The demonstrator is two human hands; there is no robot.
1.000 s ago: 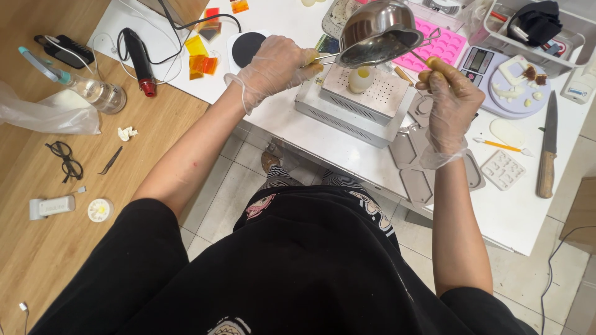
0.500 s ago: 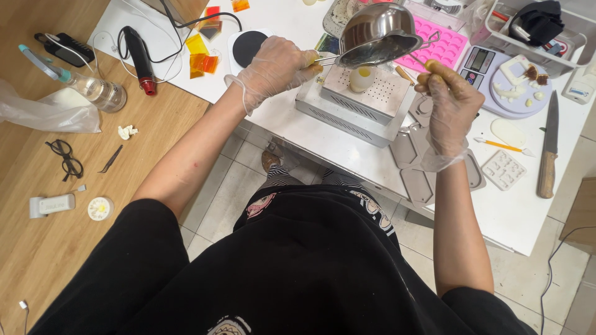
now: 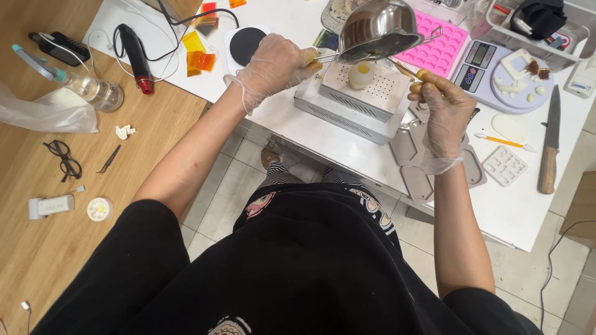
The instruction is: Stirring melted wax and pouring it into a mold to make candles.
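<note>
Your left hand point(image 3: 276, 62) is clenched on the handle of the steel pot point(image 3: 377, 28), tilted above the small cup point(image 3: 361, 74) on the metal box point(image 3: 354, 99). The cup sits at 6 o'clock from the pot's lip. Your right hand point(image 3: 442, 111), at 3 o'clock, pinches a stick point(image 3: 402, 68) whose length points toward 10 o'clock, under the lip.

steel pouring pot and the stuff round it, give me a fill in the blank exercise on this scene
1. The left hand holds the steel pouring pot by its ____.
2. The pot is tilted over a small pale ____ that stands on the perforated metal box.
3. The right hand holds a thin wooden ____ that reaches toward the pot.
4. The silicone mould behind the right hand is ____ in colour.

Missing words: handle; cup; stick; pink
</note>
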